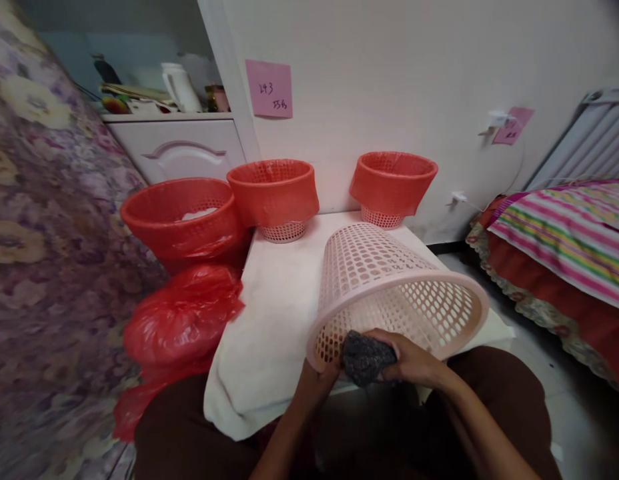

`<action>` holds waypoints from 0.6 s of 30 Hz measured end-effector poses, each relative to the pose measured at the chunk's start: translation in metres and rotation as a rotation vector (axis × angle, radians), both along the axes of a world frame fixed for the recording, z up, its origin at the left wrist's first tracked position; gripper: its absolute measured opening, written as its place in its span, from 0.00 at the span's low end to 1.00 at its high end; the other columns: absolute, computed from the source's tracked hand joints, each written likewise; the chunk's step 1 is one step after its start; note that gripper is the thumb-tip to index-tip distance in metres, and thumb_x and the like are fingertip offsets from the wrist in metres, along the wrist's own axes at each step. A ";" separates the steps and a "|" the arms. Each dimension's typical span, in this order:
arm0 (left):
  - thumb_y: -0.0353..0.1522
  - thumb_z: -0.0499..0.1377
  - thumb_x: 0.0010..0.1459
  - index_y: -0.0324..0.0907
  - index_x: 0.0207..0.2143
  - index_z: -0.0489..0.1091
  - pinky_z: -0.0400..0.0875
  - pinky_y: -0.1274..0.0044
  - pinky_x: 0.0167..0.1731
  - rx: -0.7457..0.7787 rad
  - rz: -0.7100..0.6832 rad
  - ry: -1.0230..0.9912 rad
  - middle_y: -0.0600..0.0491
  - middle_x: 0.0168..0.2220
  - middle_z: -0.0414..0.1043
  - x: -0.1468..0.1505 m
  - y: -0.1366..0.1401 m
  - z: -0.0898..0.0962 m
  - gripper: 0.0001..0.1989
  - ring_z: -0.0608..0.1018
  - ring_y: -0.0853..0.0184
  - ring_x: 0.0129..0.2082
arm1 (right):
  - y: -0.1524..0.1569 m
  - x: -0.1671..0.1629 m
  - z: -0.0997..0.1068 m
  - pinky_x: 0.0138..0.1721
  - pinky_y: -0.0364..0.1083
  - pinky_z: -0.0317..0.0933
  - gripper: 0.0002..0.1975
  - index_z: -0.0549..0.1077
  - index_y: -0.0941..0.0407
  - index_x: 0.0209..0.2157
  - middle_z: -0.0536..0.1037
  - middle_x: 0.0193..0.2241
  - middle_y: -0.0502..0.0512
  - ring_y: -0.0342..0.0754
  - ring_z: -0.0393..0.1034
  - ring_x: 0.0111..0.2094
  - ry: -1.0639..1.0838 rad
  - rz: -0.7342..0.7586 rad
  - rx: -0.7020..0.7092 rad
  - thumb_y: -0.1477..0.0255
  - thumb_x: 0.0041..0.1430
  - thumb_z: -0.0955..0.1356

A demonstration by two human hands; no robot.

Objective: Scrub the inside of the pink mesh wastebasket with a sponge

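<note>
A pale pink perforated basket [384,287] lies on its side on the white cloth-covered table [274,313], its open mouth turned toward me. My left hand [323,375] grips the near lower rim of the basket. My right hand [409,357] holds a dark grey scrubbing pad [364,359] pressed against the rim, right beside the left hand. Two more baskets lined with red bags stand upright at the back of the table, one on the left [274,193] and one on the right [392,183].
A larger red-lined basket [182,217] sits left of the table above full red plastic bags [182,317]. A floral covering [44,233] fills the left. A white cabinet [179,150] stands behind. A bed with a striped cover [564,233] is on the right.
</note>
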State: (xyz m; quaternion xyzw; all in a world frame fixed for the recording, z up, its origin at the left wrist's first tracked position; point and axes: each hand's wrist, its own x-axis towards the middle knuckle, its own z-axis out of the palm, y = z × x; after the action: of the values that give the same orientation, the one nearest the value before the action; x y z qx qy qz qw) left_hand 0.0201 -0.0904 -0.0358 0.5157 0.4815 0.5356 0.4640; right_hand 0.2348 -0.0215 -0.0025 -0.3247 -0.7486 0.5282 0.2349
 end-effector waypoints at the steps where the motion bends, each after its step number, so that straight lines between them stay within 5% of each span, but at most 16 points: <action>1: 0.40 0.59 0.57 0.38 0.56 0.65 0.59 0.66 0.62 -0.008 0.005 0.003 0.44 0.57 0.70 0.000 0.000 -0.003 0.27 0.69 0.58 0.59 | 0.004 0.003 0.000 0.51 0.51 0.63 0.31 0.73 0.53 0.50 0.78 0.45 0.51 0.53 0.71 0.47 -0.021 -0.033 0.038 0.81 0.39 0.69; 7: 0.39 0.61 0.54 0.35 0.58 0.60 0.74 0.63 0.48 -0.076 0.021 0.029 0.41 0.49 0.74 0.001 0.003 -0.021 0.31 0.77 0.56 0.47 | 0.047 0.001 -0.015 0.59 0.61 0.50 0.33 0.66 0.58 0.56 0.69 0.52 0.64 0.62 0.59 0.55 -0.153 -0.423 0.303 0.79 0.43 0.67; 11: 0.40 0.59 0.55 0.33 0.60 0.56 0.72 0.59 0.49 -0.079 0.034 0.038 0.39 0.48 0.75 0.000 0.004 -0.021 0.34 0.78 0.54 0.46 | 0.042 -0.012 -0.020 0.56 0.59 0.55 0.33 0.68 0.60 0.55 0.71 0.48 0.65 0.62 0.64 0.51 -0.204 -0.389 0.327 0.80 0.42 0.68; 16: 0.40 0.59 0.55 0.36 0.61 0.58 0.52 0.63 0.65 -0.016 0.033 0.049 0.41 0.62 0.63 0.000 0.005 -0.010 0.34 0.63 0.56 0.63 | -0.002 -0.018 -0.016 0.55 0.53 0.58 0.34 0.67 0.60 0.55 0.72 0.49 0.63 0.56 0.66 0.52 -0.177 -0.293 0.271 0.81 0.41 0.68; 18: 0.41 0.59 0.56 0.36 0.59 0.62 0.53 0.65 0.65 -0.026 0.038 0.041 0.43 0.61 0.65 0.000 0.004 -0.007 0.31 0.65 0.57 0.63 | -0.018 -0.015 -0.013 0.54 0.51 0.59 0.35 0.68 0.58 0.54 0.73 0.49 0.60 0.53 0.67 0.51 -0.160 -0.250 0.239 0.83 0.39 0.67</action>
State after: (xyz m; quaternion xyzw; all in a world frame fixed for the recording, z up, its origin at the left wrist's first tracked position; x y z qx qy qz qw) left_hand 0.0205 -0.0862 -0.0432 0.5114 0.5075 0.5273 0.4503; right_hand 0.2201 -0.0399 -0.0159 -0.4258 -0.7762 0.3748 0.2753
